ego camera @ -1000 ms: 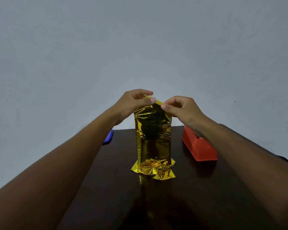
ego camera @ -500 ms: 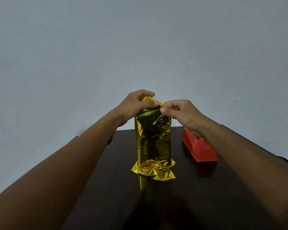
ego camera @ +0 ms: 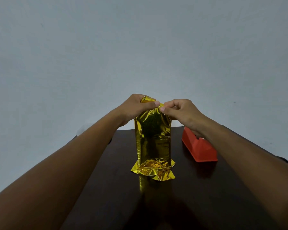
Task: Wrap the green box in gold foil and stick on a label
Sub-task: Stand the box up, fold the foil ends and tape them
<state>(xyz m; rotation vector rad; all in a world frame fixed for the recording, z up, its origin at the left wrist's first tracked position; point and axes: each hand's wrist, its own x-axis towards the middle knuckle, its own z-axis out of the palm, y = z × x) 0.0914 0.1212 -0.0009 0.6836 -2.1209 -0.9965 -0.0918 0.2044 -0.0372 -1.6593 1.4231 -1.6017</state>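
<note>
from my feed, the left hand (ego camera: 136, 107) and right hand (ego camera: 181, 112) had drawn together, both pinching the gold foil (ego camera: 152, 138) shut at 12 o'clock atop the upright green box, hidden mid-table (ego camera: 206, 188), so i judged the top fold nearly closed.

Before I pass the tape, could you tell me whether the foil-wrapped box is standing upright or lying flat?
Upright: the foil-wrapped box stands on end on the table, both hands pinching its top foil.
</note>
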